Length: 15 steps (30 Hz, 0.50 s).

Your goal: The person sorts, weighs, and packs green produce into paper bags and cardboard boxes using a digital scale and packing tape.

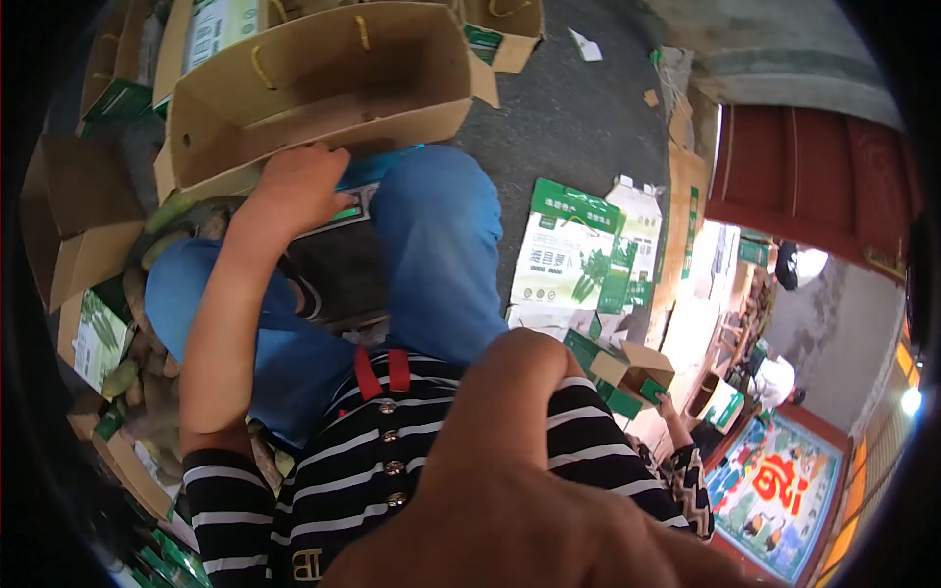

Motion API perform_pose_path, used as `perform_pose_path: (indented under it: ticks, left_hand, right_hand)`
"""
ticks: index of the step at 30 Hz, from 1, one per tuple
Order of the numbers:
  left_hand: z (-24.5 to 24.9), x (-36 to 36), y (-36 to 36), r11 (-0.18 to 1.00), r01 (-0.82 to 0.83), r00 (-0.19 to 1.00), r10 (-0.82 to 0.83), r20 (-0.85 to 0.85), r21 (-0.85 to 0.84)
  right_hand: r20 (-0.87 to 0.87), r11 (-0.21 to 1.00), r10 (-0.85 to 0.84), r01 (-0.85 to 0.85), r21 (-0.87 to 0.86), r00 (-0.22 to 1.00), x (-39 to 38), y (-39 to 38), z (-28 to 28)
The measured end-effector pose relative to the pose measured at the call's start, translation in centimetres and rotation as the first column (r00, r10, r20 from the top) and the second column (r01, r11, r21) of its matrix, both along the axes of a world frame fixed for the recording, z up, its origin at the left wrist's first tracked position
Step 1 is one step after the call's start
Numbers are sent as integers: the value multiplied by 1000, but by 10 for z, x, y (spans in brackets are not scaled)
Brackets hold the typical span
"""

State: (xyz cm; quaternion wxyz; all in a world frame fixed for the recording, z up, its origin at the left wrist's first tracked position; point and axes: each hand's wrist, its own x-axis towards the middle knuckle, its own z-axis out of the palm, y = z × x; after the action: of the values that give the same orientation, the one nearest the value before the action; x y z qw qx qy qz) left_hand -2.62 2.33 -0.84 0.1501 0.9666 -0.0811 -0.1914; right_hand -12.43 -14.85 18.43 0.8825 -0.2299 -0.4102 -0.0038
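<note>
Resting the left hand (304, 181), bent, at the near long edge of the open box (323, 80), lying ahead and running crosswise (showing 2 string handles (364, 34) inside). Holding the right hand (529, 534) farther back, blurred. Being unable to tell pinching from touching, or spread from closed, for either.

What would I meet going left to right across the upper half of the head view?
Smaller open box, left hand at the near edge of the large box, right knee in blue jeans, green-and-white carton, dark red panel.
</note>
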Motion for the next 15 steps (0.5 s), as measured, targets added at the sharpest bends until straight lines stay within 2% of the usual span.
perform_pose_path:
  ticks: [3, 4, 9, 15]
  left_hand:
    - [2, 2, -1, 999, 6, 1000, -7, 8, 43]
    - [0, 2, 1, 1000, 3, 1000, -4, 15, 11]
    - [2, 4, 0, 999, 20, 999, -21, 26, 27]
    - [-3, 1, 2, 1000, 25, 999, -25, 36, -19]
  right_hand:
    - [13, 994, 107, -107, 32, 994, 2, 16, -6]
    - [10, 987, 155, -156, 36, 988, 1, 19, -8]
    - [-58, 927, 375, -374, 25, 925, 1, 32, -24]
    - [-247, 765, 598, -635, -110, 763, 15, 16, -52]
